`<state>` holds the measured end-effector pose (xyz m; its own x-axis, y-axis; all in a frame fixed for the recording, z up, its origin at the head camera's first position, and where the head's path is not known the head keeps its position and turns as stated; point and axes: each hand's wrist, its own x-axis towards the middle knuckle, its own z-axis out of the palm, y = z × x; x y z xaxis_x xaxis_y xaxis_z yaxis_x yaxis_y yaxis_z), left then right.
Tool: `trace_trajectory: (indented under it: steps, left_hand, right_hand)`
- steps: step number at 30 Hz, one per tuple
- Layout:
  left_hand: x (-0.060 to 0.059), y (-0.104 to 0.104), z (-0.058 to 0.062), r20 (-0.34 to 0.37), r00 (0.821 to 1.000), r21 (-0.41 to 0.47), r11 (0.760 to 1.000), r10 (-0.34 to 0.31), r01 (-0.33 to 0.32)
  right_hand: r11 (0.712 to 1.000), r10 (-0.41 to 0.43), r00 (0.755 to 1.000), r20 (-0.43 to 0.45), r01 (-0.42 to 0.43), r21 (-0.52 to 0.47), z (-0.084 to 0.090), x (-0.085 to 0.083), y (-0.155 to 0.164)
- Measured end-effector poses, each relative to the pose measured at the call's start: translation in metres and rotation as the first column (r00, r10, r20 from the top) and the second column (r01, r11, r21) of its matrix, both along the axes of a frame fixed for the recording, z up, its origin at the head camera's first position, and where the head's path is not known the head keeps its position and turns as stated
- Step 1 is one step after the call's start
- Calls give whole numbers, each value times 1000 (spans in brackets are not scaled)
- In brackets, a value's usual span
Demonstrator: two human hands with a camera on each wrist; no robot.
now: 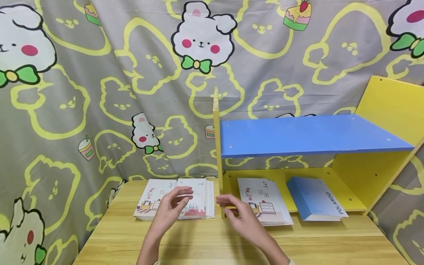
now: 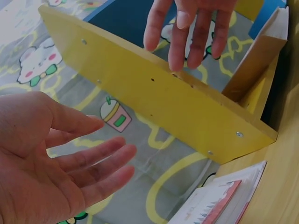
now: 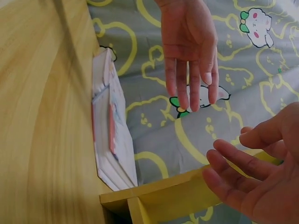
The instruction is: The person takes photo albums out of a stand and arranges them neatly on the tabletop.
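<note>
Two hands hover over the wooden worktop [image 1: 205, 239] in the lower middle of the head view, both with fingers loosely spread and holding nothing. The left hand [image 1: 172, 208] hangs in front of a stack of white booklets [image 1: 185, 198] that lies on the worktop left of centre. The right hand [image 1: 240, 215] is just right of it, in front of the yellow upright panel [image 1: 216, 147] of a small shelf unit. A blue shelf board [image 1: 308, 134] spans the unit in the right half of the frame. On the yellow bottom board [image 1: 344, 191] under it lie a second white booklet [image 1: 265, 198] and, right of that, a blue book [image 1: 314, 198] lettered POLAROID. A grey curtain with cartoon bears [image 1: 99, 92] fills the background.

In the left wrist view the left hand [image 2: 51, 163] fills the lower left, palm open and fingers relaxed, touching nothing. The right hand [image 2: 191, 23] hangs from the top edge, fingers straight. The yellow panel [image 2: 154, 93] runs diagonally between them, and the booklet stack [image 2: 219, 198] shows at lower right.

In the right wrist view the right hand [image 3: 257, 177] is at lower right, fingers gently bent and empty. The left hand [image 3: 189, 51] hangs at upper centre, fingers straight. The booklet stack [image 3: 110, 135] lies at centre left on the worktop [image 3: 42, 116].
</note>
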<state>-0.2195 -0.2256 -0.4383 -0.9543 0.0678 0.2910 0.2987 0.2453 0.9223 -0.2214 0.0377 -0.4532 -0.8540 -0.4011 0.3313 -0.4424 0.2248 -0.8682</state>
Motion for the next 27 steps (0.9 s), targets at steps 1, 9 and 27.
trace_trajectory:
  steps: [1,9,27]
  left_hand:
    - [0,1,0,3,1000,1,1000,-2,2]
    - [1,8,1,27,999,4,1000,-22,22]
    - [0,20,-2,-15,994,-36,994,-106,106]
  right_hand:
    - [1000,2,1000,3,-2,2,1,0,1]
    - [999,23,1000,8,-23,25,6,1,8]
    - [990,59,998,24,-61,124,10,-4,34]
